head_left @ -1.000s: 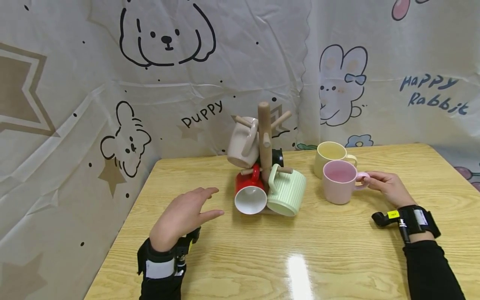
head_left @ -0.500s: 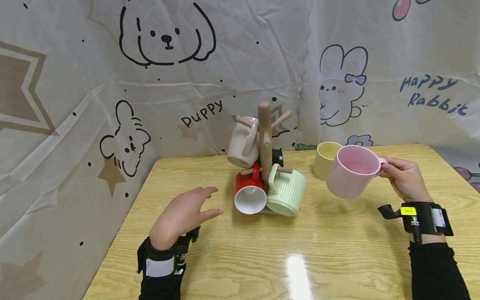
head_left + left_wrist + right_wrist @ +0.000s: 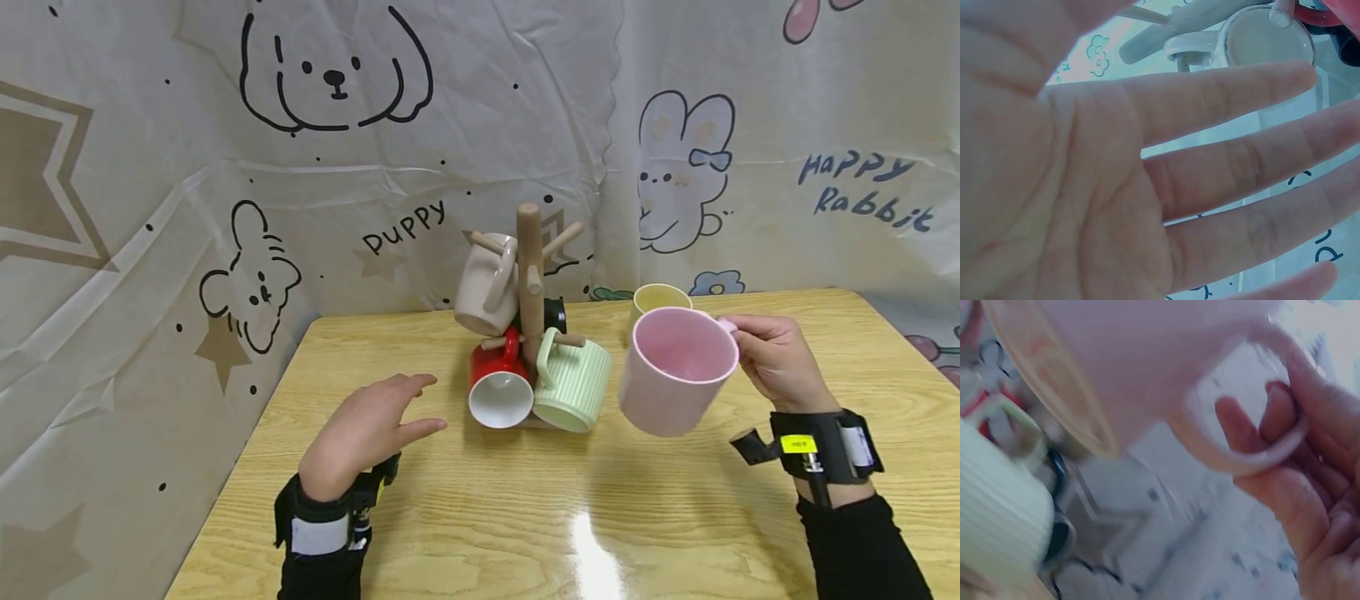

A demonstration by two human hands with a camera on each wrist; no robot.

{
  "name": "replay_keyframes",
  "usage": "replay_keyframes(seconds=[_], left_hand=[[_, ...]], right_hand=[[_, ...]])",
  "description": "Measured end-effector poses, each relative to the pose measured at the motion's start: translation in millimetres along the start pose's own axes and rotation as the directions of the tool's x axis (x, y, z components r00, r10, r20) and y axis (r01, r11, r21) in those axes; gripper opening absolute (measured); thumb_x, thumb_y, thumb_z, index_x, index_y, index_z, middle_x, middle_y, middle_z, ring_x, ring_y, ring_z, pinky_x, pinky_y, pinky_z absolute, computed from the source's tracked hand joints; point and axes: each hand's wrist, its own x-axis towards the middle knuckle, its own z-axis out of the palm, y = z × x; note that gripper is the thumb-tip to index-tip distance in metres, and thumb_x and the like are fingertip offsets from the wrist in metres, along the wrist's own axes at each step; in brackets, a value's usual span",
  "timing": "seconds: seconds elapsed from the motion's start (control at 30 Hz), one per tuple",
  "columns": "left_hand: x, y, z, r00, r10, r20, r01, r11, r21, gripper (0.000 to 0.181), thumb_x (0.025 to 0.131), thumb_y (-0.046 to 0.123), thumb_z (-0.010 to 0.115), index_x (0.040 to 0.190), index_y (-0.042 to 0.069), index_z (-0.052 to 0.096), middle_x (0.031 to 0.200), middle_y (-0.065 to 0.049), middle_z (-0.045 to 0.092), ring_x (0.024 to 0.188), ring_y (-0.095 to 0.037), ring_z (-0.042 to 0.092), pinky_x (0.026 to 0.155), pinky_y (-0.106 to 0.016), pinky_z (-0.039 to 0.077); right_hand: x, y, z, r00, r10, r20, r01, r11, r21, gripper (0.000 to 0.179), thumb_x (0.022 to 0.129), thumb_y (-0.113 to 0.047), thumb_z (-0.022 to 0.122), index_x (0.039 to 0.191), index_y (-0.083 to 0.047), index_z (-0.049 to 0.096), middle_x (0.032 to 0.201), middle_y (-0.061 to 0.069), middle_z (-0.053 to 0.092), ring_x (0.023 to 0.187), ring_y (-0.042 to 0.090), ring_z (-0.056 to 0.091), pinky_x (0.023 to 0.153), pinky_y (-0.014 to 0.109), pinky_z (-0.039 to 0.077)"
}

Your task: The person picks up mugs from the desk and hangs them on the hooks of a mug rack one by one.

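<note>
1. right hand (image 3: 776, 360) gripped the pink mug (image 3: 675, 371) by its handle, fingers curled through the loop, as the right wrist view showed (image 3: 1297, 487).
2. pink mug was up off the table (image 3: 675, 517), tilted with its mouth toward the camera, just right of the green mug (image 3: 572, 383).
3. left hand (image 3: 363, 433) hovered above the table with fingers spread and straight, holding nothing; the left wrist view showed its bare palm (image 3: 1085, 187).
4. the two hands were well apart, the rack (image 3: 529, 275) between them and farther back.
5. on the rack: a beige mug (image 3: 483, 287) hung high on the left, a red mug (image 3: 498, 387) low with its white inside facing out, the green mug ribbed and low on the right, a black mug (image 3: 555, 315) behind the post.
6. a yellow mug (image 3: 660, 298) stood on the table behind the pink mug, partly hidden by it.
7. a cartoon backdrop (image 3: 337, 125) with puppies and rabbits closed off the back.
</note>
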Motion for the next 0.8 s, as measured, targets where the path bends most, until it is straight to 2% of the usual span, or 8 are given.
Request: replay_keyframes(seconds=[0.17, 0.33, 0.47, 0.63, 0.8], left_hand=[[-2.0, 0.1, -0.3, 1.000, 0.015, -0.010, -0.015, 1.000, 0.000, 0.054, 0.085, 0.037, 0.063, 0.128, 0.006, 0.052, 0.116, -0.012, 0.062, 0.105, -0.026, 0.060, 0.089, -0.043, 0.047], [-3.4, -0.3, -0.6, 0.999, 0.028, -0.024, -0.028, 1.000, 0.003, 0.053, 0.085, 0.037, 0.063, 0.127, 0.006, 0.052, 0.117, -0.012, 0.062, 0.104, -0.026, 0.060, 0.089, -0.043, 0.047], [-3.1, -1.0, -0.7, 0.999, 0.025, -0.025, -0.024, 1.000, 0.011, 0.053, 0.085, 0.037, 0.063, 0.127, 0.006, 0.053, 0.116, -0.012, 0.062, 0.104, -0.025, 0.060, 0.089, -0.042, 0.047], [-2.7, -1.8, -0.2, 0.999, 0.041, -0.034, -0.041, 0.999, 0.016, 0.053, 0.085, 0.038, 0.063, 0.126, 0.006, 0.053, 0.114, -0.012, 0.063, 0.102, -0.025, 0.061, 0.088, -0.041, 0.048], [-2.8, -2.0, 0.2, 0.998, 0.054, -0.038, -0.054, 0.999, 0.007, 0.053, 0.085, 0.037, 0.063, 0.126, 0.006, 0.053, 0.114, -0.012, 0.063, 0.103, -0.025, 0.061, 0.088, -0.041, 0.048]], right_hand=[[0.1, 3, 37, 0.998, 0.040, 0.046, -0.040, 0.999, -0.012, 0.029, 0.091, 0.007, 0.047, 0.101, -0.005, 0.071, 0.091, 0.002, 0.070, 0.076, 0.006, 0.066, 0.067, 0.018, 0.054], [-2.8, 11, 72, 1.000, 0.015, 0.012, -0.014, 0.999, -0.042, 0.027, 0.090, 0.005, 0.049, 0.099, -0.008, 0.071, 0.090, 0.000, 0.071, 0.074, 0.006, 0.066, 0.067, 0.018, 0.054], [-2.6, 17, 95, 1.000, 0.002, -0.015, -0.002, 1.000, -0.028, 0.028, 0.089, 0.005, 0.051, 0.099, -0.011, 0.071, 0.091, -0.001, 0.071, 0.076, 0.005, 0.066, 0.068, 0.019, 0.054], [1.4, 22, 114, 0.999, -0.031, -0.027, 0.030, 0.999, -0.031, 0.025, 0.088, 0.002, 0.054, 0.099, -0.013, 0.071, 0.092, -0.001, 0.071, 0.079, 0.005, 0.066, 0.070, 0.019, 0.054], [0.2, 23, 123, 0.999, -0.013, -0.046, 0.009, 0.997, -0.077, 0.026, 0.089, 0.001, 0.054, 0.098, -0.017, 0.072, 0.091, -0.004, 0.071, 0.077, 0.004, 0.065, 0.068, 0.019, 0.054]])
